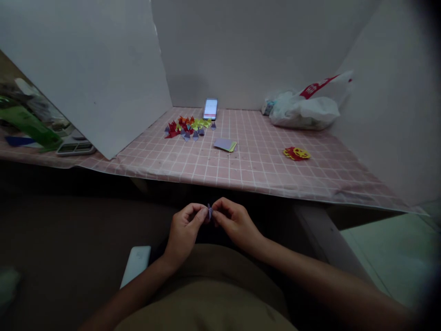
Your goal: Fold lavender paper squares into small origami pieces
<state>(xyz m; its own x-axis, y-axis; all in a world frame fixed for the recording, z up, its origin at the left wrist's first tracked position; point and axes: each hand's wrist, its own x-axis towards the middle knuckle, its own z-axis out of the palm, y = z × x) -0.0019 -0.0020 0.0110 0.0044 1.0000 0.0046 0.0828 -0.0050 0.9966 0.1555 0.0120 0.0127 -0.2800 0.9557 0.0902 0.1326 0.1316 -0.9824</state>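
Note:
Just off the table's front edge, low above my lap, my left hand [188,225] and my right hand [234,220] pinch a small purple folded paper piece [210,211] between them. Thumb and forefinger of each hand close on its sides, and the fingertips hide much of it. On the pink checked table [255,161] lies a stack of small paper sheets [225,145], purple on top with yellow-green beneath. Behind it to the left is a cluster of folded paper figures [186,128] in red, orange, yellow and purple.
A lit phone [211,109] leans at the back wall. Yellow and red cut-out shapes [296,154] lie at the right, before a white plastic bag [305,110]. A white panel [113,78] stands at the left, beside a scale [76,147] and a green bottle [31,124]. A white box-like object [137,264] is beside my left forearm.

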